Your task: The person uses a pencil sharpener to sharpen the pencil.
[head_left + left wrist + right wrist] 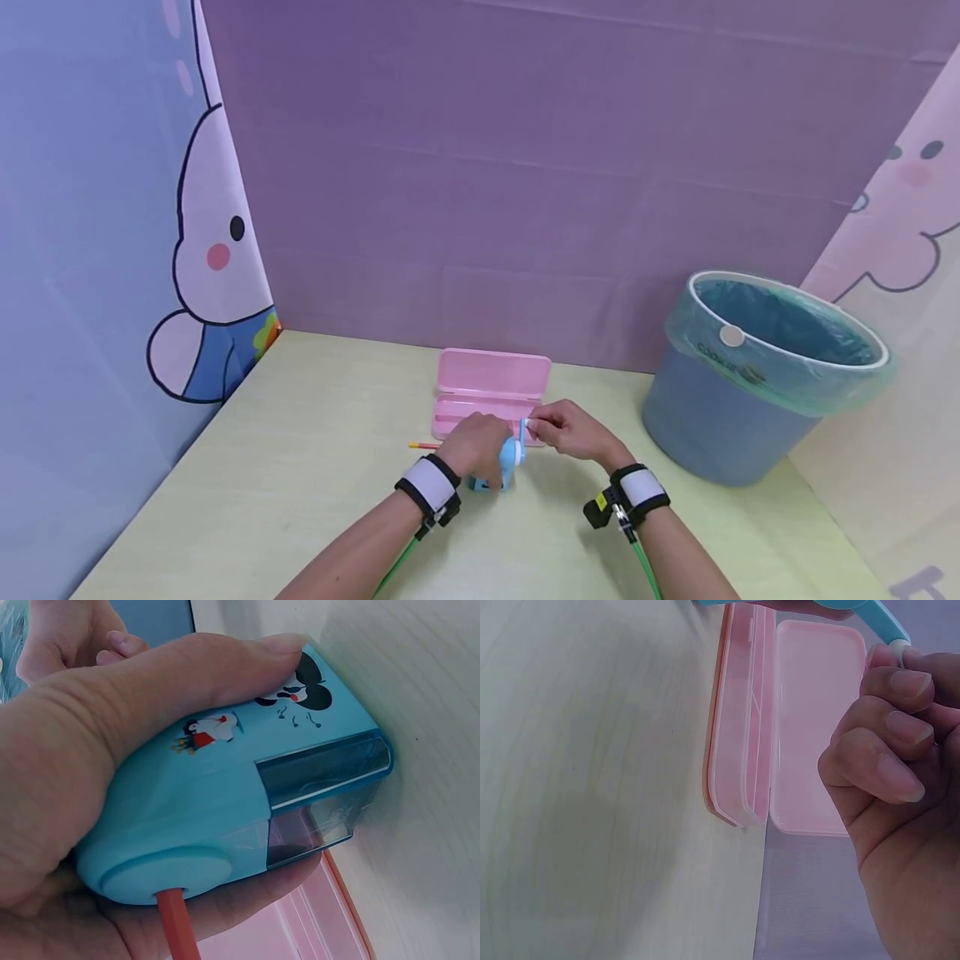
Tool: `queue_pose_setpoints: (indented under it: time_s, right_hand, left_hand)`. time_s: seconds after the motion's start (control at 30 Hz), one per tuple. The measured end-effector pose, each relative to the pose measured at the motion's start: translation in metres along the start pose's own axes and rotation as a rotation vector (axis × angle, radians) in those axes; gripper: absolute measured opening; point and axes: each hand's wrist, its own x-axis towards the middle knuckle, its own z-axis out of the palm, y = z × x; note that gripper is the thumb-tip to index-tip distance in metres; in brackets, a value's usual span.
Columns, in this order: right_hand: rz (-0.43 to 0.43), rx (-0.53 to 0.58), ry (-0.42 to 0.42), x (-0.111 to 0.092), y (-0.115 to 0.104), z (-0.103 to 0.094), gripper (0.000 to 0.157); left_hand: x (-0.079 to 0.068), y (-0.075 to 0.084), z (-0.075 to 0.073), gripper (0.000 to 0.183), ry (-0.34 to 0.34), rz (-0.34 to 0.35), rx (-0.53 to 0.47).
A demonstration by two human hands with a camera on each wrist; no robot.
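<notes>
My left hand (476,446) grips a light blue crank pencil sharpener (217,772) with cartoon pictures and a clear shavings drawer (322,799). An orange-red pencil (177,922) sticks out of the round hole on the sharpener's front; in the head view it points left. On the sharpener's other side, my right hand (573,433) pinches the white knob (900,651) at the end of the blue crank arm (880,619). Just behind both hands lies an open pink pencil case (491,372), its lid tipped back and its lower tray partly covered by the hands.
A blue bin (738,417) lined with a green-tinted bag stands on the right of the pale table (315,500). A purple backdrop (487,183) rises behind the table. Cartoon-printed sheets hang at left and right. Green cables (395,569) run from both wrist bands.
</notes>
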Motion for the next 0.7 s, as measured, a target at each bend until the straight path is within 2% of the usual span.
queue_pose_setpoints:
  time_s: [0.13,0.37,0.43,0.57,0.7]
  right_hand:
    - [-0.011,-0.005,0.003,0.003,0.003,0.002,0.026]
    - [0.023,0.019,-0.008,0.005,0.006,0.006,0.024]
    - [0.024,0.004,-0.018,0.003,-0.006,0.005,0.024]
    - [0.041,-0.014,-0.027,0.003,-0.011,0.006,0.025]
    - [0.058,0.013,-0.024,0.006,0.005,0.008,0.027]
  left_hand:
    - [0.0,-0.001,0.0,0.047,0.007,-0.005,0.011]
    - [-0.003,-0.001,0.0,0.046,0.017,0.008,0.004]
    - [-0.003,0.0,-0.001,0.047,0.019,0.004,0.008]
    - [-0.002,-0.001,-0.001,0.045,0.021,0.007,0.018]
    - [-0.002,0.0,0.001,0.047,0.026,0.017,0.023]
